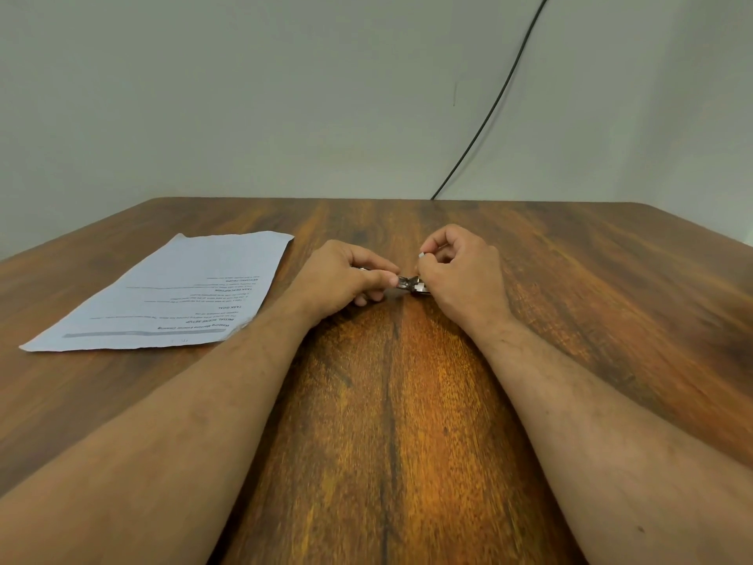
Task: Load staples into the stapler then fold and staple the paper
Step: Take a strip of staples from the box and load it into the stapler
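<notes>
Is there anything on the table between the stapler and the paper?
Only the left hand, which is holding the stapler. Past it, bare wooden table runs to the paper lying flat on the left.

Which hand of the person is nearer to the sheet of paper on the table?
Left. The left hand is just right of the paper, not touching it. The right hand lies farther right, beyond the stapler that both hands hold.
</notes>
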